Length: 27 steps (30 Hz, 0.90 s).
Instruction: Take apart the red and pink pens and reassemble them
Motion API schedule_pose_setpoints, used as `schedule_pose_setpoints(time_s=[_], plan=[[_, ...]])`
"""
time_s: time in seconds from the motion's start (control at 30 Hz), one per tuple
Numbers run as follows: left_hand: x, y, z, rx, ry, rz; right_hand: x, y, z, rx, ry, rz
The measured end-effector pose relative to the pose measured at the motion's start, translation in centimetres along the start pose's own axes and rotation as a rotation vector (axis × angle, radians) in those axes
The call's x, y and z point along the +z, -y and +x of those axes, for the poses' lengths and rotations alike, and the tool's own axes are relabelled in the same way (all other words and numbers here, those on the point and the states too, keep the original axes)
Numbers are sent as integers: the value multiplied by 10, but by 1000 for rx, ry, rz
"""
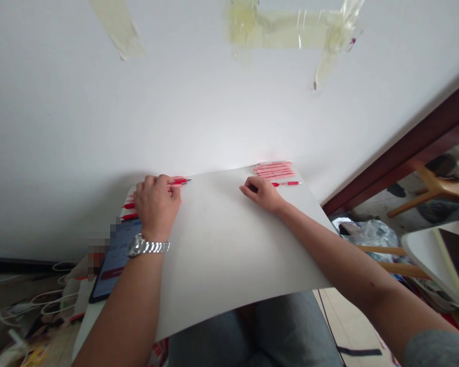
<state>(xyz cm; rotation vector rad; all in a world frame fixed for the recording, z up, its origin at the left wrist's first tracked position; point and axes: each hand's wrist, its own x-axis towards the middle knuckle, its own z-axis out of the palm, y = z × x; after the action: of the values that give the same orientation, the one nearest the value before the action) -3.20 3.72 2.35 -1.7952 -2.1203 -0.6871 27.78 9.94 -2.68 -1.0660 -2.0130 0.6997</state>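
Observation:
My left hand (156,201), with a silver watch on its wrist, is at the far left corner of the white tabletop (222,244). Its fingers are closed around a red pen (181,181), whose metal tip points right. More red pens (129,206) lie beneath and beside this hand, partly covered by it. My right hand (263,192) rests near the back right with curled fingers; whatever may be inside them is hidden. Just beyond its knuckles lies a single red pen (290,183). Behind that is a neat row of slim pink-red pens (274,169).
A phone or tablet (117,260) lies along the left edge, under my left wrist. The white wall (214,112) with old tape (290,30) borders the back. At right are a wooden stool (436,183), plastic bags (375,233) and a white surface (421,247). Cables (34,306) lie lower left.

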Motion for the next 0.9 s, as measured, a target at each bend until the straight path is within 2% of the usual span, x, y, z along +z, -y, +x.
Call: schedule_pose_setpoints(time_s=[0.13, 0.47, 0.73, 0.9], plan=[[3, 6, -2, -23, 8, 32, 0, -1, 0, -3, -5, -9], [9, 11, -2, 69, -85, -142, -1, 3, 0, 22, 7, 12], [6, 8, -3, 20, -1, -45, 0, 0, 0, 3, 5, 19], [10, 11, -3, 49, -51, -90, 1, 0, 0, 16, 9, 20]])
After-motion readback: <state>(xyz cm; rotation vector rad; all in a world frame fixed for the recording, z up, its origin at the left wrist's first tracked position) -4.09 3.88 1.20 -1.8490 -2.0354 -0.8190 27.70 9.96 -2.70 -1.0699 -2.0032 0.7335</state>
